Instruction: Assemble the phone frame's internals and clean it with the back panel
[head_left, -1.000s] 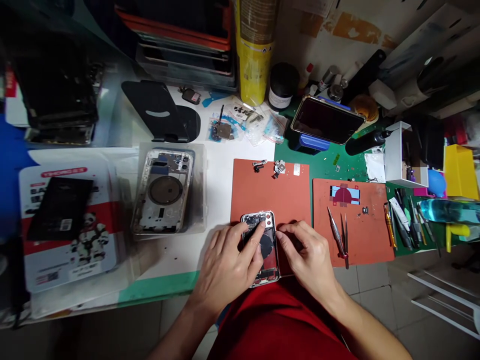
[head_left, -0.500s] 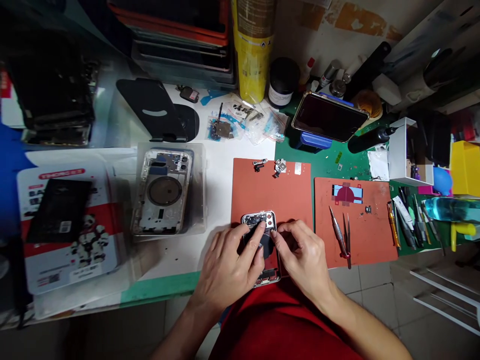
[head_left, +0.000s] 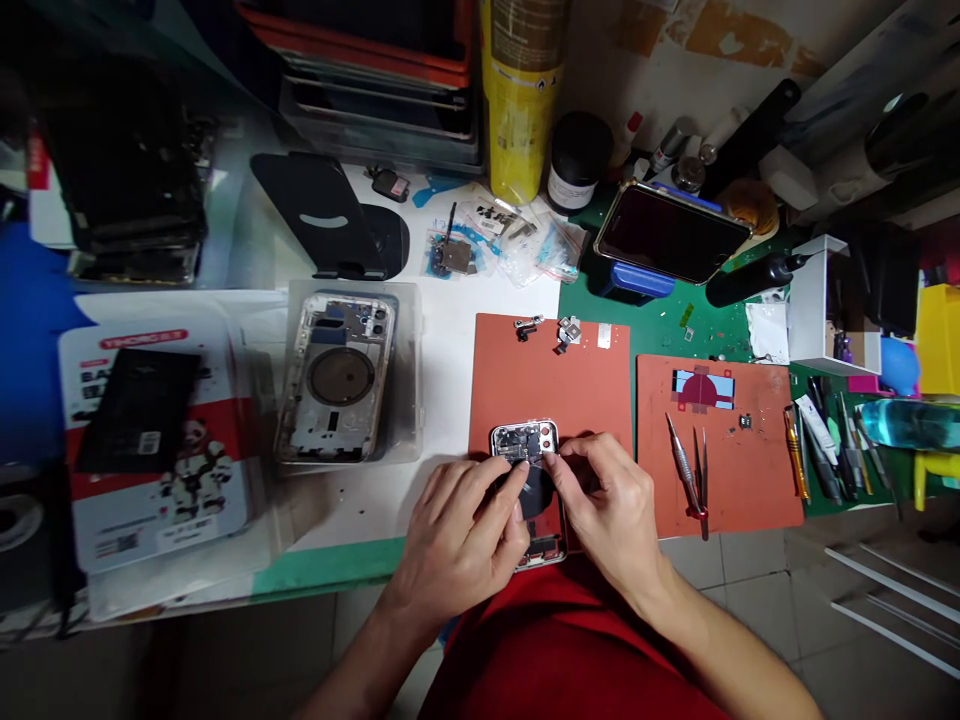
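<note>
An opened phone housing (head_left: 536, 510) lies at the front edge of an orange mat (head_left: 551, 385), its inner parts, two camera rings and a black round pad showing. My left hand (head_left: 465, 530) bends over its left side, the index fingertip on the parts below the cameras and the thumb tucked close. At the upper right edge, my right hand (head_left: 607, 500) pinches the housing with thumb and index finger. Anything tiny between those fingertips is hidden. Small metal phone parts (head_left: 568, 332) and a little bracket (head_left: 529, 327) rest at the mat's far edge.
A second orange mat (head_left: 720, 460) on the right bears tweezers (head_left: 700, 470), a screwdriver (head_left: 681, 455) and an adhesive sheet (head_left: 703, 389). To the left, another phone back housing (head_left: 341, 425) lies in a clear tray. A propped phone (head_left: 671, 232) and a yellow can (head_left: 521, 130) stand behind.
The view has shifted slightly, so the bench things sit a bit further right. My left index fingertip has moved down from beside the camera rings toward the black pad. My right hand keeps its pinch.
</note>
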